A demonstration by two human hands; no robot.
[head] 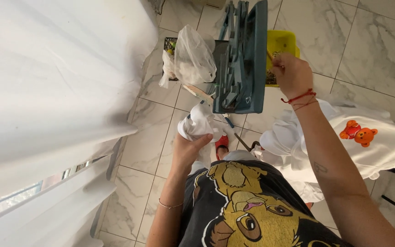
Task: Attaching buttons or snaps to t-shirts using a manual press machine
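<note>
Seen from above, a person's left hand [186, 148] has its fingers [202, 139] closed round a bunched white cloth [201, 122], held over the marble tile floor [366, 41]. The right hand [292, 74] is curled shut on a thin stick, mostly hidden, beside a teal plastic tray [245, 59] held on edge. Behind the tray, a yellow bin [283, 43] is partly covered. A white plastic bag [193, 57] sits left.
</note>
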